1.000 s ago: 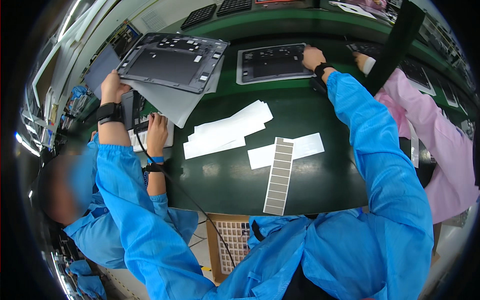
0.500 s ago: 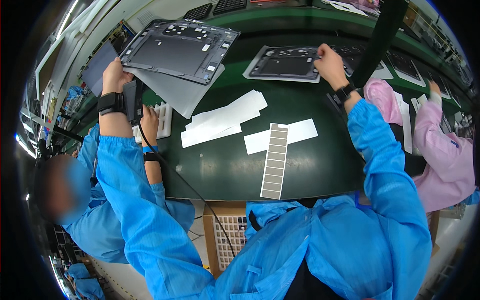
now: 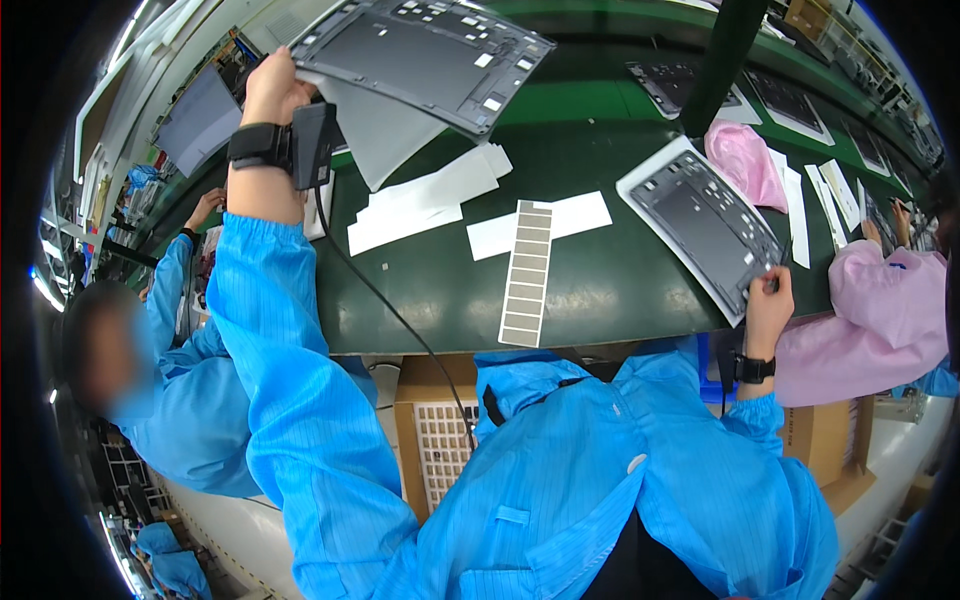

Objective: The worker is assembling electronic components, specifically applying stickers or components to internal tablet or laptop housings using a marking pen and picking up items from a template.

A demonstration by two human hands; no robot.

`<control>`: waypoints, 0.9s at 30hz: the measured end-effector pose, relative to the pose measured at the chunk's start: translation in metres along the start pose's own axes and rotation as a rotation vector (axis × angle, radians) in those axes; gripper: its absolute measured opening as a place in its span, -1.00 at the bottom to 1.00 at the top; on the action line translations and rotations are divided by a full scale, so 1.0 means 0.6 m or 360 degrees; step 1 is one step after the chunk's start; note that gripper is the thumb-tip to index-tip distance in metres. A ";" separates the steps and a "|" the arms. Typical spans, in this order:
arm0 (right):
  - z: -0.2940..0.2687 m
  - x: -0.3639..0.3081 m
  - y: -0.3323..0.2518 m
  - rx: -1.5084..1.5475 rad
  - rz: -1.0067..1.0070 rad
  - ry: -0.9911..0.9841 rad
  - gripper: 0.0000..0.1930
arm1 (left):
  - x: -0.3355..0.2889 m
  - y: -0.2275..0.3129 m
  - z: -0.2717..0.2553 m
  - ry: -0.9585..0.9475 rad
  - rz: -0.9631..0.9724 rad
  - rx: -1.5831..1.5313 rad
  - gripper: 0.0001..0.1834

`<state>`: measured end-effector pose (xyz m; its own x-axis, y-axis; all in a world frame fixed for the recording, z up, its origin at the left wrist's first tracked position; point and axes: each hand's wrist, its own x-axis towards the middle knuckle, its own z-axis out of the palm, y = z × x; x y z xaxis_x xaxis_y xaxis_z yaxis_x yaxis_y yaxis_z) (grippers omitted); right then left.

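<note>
The left hand (image 3: 275, 88) is closed around one corner of a dark device housing (image 3: 410, 60), fingers curled over its rim, and holds it up above the far left part of the counter (image 3: 420, 310). A translucent liner sheet (image 3: 380, 135) hangs loose beneath it. The right hand (image 3: 772, 300) is closed in a pinch on the near corner of a second dark housing (image 3: 705, 225), which is tilted slantwise over the right side of the counter close to the near edge, with a white backing sheet (image 3: 672, 154) under it. Whether any of that sheet rests on the counter, I cannot tell.

Each housing is gripped at one end only, so a weak hold could let it twist, drop or slide over the near edge. The hanging liner could brush the pile of white paper strips (image 3: 420, 207) just below and scatter it. The black cable (image 3: 385, 295) running from the left wrist could catch on things if pulled.

Mid-counter, a strip of grey rectangles (image 3: 526, 275) lies across a white strip (image 3: 585, 217). The room on the right looks tight: pink fabric (image 3: 745, 165) sits just beside the second housing, a co-worker's pink sleeve (image 3: 830, 340) is near the right hand, and a dark post (image 3: 725, 65) rises toward the far edge.
</note>
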<state>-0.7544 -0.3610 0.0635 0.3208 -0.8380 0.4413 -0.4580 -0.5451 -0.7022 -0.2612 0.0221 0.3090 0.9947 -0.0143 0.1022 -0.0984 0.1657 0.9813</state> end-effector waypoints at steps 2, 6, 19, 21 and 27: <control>-0.032 -0.024 0.050 -0.0093 -0.0075 0.0001 -0.92 | -0.025 0.011 0.039 -0.0097 0.0094 0.0063 -0.73; -0.062 -0.031 0.063 -0.0134 0.0085 -0.0144 -0.92 | -0.016 0.039 0.083 -0.0337 -0.0004 0.0091 -0.70; -0.143 0.093 0.000 0.1043 -0.0176 -0.0459 -0.80 | -0.297 0.010 0.330 -0.1282 -0.0080 -0.0243 -0.73; -0.130 0.145 -0.023 0.1611 0.0007 -0.0512 -0.63 | -0.320 0.016 0.335 -0.1480 -0.0027 -0.0321 -0.73; -0.168 0.171 -0.189 0.1999 -0.0062 -0.0975 -0.59 | -0.413 0.058 0.369 -0.1464 0.0011 -0.0193 -0.77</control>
<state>-0.7535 -0.3875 0.2446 0.7720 -0.5022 0.3896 0.4948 0.0901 -0.8643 -0.5177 -0.1867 0.3542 0.5730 -0.7810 0.2483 -0.0487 0.2700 0.9616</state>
